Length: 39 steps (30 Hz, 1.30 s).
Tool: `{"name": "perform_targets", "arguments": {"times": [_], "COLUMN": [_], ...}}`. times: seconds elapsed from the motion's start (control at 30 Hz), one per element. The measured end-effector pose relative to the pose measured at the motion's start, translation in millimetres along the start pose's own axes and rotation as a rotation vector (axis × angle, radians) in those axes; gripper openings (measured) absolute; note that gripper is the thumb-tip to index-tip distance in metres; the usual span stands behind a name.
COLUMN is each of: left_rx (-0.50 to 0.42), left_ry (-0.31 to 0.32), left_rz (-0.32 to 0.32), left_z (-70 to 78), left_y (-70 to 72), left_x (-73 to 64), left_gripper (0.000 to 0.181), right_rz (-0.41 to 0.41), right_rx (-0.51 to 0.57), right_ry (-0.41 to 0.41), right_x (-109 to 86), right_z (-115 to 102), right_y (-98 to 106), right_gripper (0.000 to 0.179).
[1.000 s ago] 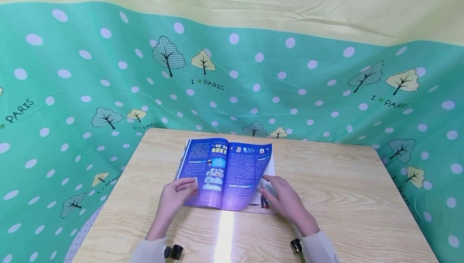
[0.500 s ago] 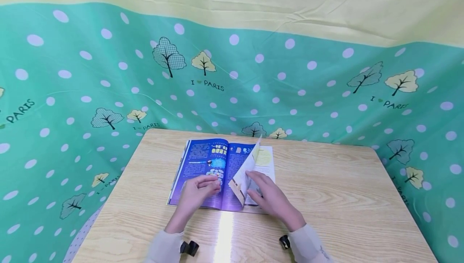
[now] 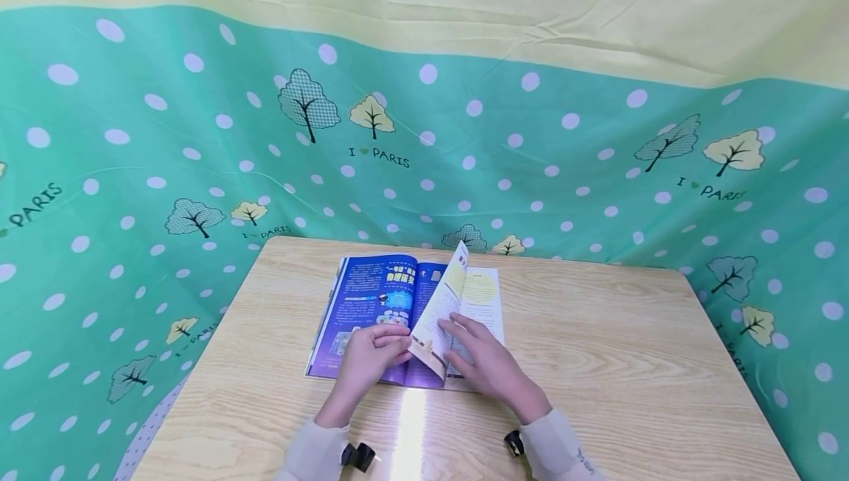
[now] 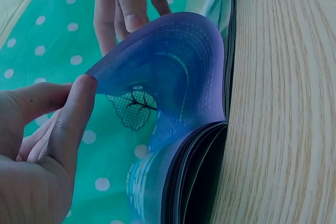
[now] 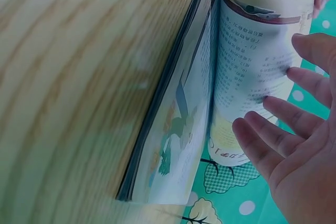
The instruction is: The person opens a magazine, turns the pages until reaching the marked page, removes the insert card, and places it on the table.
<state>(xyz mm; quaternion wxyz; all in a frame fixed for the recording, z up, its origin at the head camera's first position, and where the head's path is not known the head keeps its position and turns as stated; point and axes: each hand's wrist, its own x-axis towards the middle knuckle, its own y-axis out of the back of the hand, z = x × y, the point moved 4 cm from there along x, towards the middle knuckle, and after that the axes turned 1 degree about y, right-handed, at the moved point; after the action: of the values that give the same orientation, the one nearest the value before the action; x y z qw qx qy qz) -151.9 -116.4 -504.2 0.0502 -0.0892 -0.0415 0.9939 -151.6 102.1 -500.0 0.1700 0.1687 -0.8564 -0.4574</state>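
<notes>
The magazine [image 3: 361,289] lies spread on the table [image 3: 630,348], a stack of thin, glossy sheets whose edges show as dark, tight layers from the left wrist. Its left half shades from deep blue to purple, with small white text and yellow lettering; its right half shows white paper with a round yellow patch. Between the halves a single page [image 3: 438,311] stands raised, bending in a smooth, springy curve from the spine, blue-purple on one face and white with fine text on the other, a beige and brown strip running along its near end. Under the magazine the tabletop has a pale, wavy wood grain. Beyond the magazine hangs a softly rumpled cloth [image 3: 464,127], green with white dots and printed trees, pale yellow above.

The left hand [image 3: 370,357] is above the magazine's left half near the spine; its thumb and index finger come together on the raised page's near corner, paper pinched between them. The right hand [image 3: 491,363] is above the right half, fingers well spread and slightly bent, gripping nothing. The page's white face lies right at those fingertips; which of them touch it I cannot tell.
</notes>
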Motion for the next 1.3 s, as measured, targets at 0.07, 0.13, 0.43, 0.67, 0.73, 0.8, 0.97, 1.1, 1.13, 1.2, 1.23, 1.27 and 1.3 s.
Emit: {"name": "perform_targets", "arguments": {"times": [0.07,0.13,0.43,0.67,0.73,0.8,0.97,1.1,1.13,1.2,1.23,1.27,1.3], "left_rx": [0.011,0.017,-0.009,0.012,0.027,0.041,0.087,0.114,0.117,0.122,0.126,0.126,0.125], "left_ry": [0.001,0.003,0.008,0.026,0.031,0.036,0.060,0.087,0.095,0.111,0.118,0.125,0.131], "left_rz": [0.013,0.027,0.106,0.208,0.234,0.252,0.301,0.330,0.336,0.347,0.354,0.359,0.364], "left_z": [-0.1,-0.3,5.5,10.3,10.4,10.2,8.9,6.3,5.6,3.7,3.0,2.2,1.5], "left_y": [0.9,3.0,27.2,57.7,66.0,73.2,89.6,101.1,103.5,108.4,110.8,113.0,115.0], "left_x": [0.2,0.4,-3.9,-14.8,-17.9,-20.6,-27.8,-32.9,-34.2,-36.3,-37.6,-38.9,-40.0], "left_gripper": [0.028,0.027,0.025,0.024,0.024,0.024,0.026,0.027,0.028,0.029,0.030,0.032,0.033], "right_rz": [-0.004,-0.006,0.025,-0.010,-0.033,-0.055,-0.097,-0.122,-0.127,-0.142,-0.152,-0.159,-0.164], "right_rx": [-0.003,-0.006,-0.051,-0.121,-0.146,-0.163,-0.161,-0.163,-0.164,-0.166,-0.167,-0.166,-0.164], "right_ry": [-0.010,-0.016,-0.009,-0.060,-0.075,-0.083,-0.094,-0.108,-0.111,-0.116,-0.120,-0.121,-0.122], "right_x": [-0.3,-0.6,-8.6,-19.1,-22.6,-26.1,-32.0,-35.2,-35.9,-37.2,-37.8,-38.2,-38.5], "right_z": [0,0,6,20,24,26,30,32,33,34,34,34,35], "right_y": [1,2,12,13,12,11,9,7,7,5,5,4,4], "right_gripper": [0.055,0.056,0.059,0.069,0.073,0.075,0.076,0.079,0.080,0.081,0.082,0.083,0.083]}}
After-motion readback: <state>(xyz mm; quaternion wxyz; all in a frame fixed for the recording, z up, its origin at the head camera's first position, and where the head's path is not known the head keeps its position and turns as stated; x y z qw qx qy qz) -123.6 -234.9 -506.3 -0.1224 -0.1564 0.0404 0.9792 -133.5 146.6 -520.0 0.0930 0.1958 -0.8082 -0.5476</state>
